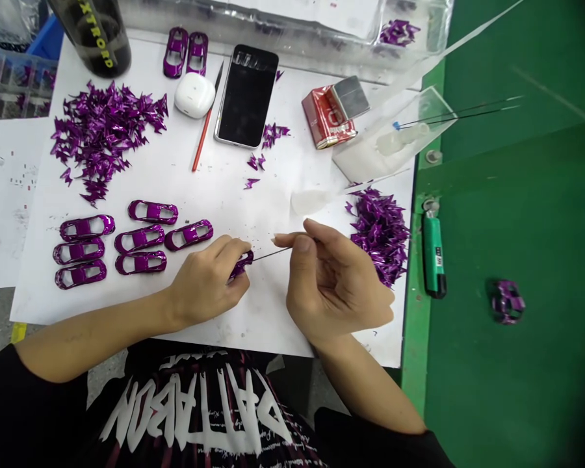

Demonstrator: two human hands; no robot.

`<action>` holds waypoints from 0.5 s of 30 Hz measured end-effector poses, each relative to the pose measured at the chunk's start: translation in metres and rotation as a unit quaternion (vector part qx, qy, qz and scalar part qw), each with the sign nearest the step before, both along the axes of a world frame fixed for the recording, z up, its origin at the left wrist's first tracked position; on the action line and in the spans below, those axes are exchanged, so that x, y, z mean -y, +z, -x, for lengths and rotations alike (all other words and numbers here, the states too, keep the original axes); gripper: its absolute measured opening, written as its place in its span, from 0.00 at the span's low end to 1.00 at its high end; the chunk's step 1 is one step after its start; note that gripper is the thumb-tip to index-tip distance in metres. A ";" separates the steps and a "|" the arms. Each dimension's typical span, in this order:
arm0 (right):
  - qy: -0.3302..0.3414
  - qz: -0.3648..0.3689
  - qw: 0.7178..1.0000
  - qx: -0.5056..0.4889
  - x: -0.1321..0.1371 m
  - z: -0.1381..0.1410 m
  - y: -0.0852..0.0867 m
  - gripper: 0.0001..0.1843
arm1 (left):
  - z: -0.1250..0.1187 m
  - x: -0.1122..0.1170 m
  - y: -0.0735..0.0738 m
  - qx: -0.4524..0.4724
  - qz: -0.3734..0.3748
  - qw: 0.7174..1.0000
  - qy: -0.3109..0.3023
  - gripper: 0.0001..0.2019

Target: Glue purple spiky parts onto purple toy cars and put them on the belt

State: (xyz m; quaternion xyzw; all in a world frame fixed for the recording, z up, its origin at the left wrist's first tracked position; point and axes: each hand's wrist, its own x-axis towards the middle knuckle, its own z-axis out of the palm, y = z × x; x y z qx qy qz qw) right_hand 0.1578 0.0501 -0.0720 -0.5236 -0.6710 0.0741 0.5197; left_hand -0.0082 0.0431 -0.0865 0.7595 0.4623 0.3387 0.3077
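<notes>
My left hand (pixel 208 278) is closed around a purple toy car body (pixel 242 263), most of it hidden by the fingers. In my right hand (pixel 338 279), thumb and forefinger pinch a thin dark needle-like rod (pixel 273 253), whose tip reaches the car body's right end. Left of my left hand lie several more purple car bodies (pixel 189 234). A heap of small purple pointed parts (pixel 380 231) sits just beyond my right hand, and a larger heap of the same parts (pixel 104 130) is at the upper left.
Toward the back are a phone (pixel 247 97), a white earbud case (pixel 194 95), a red pencil (pixel 202 138), a dark bottle (pixel 100 39) and a red pack (pixel 325 120). A clear bag (pixel 365 156) with thin rods stands right. A green cutter (pixel 433 253) lies beyond the white board.
</notes>
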 end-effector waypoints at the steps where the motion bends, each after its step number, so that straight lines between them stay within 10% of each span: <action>1: 0.002 -0.001 1.000 -0.001 0.000 0.000 0.000 0.28 | 0.000 0.000 0.000 0.001 0.001 1.000 0.001 0.15; 15: -0.012 -0.101 0.992 -0.074 -0.014 0.002 0.007 0.21 | -0.002 0.000 0.003 0.045 0.022 0.998 0.026 0.09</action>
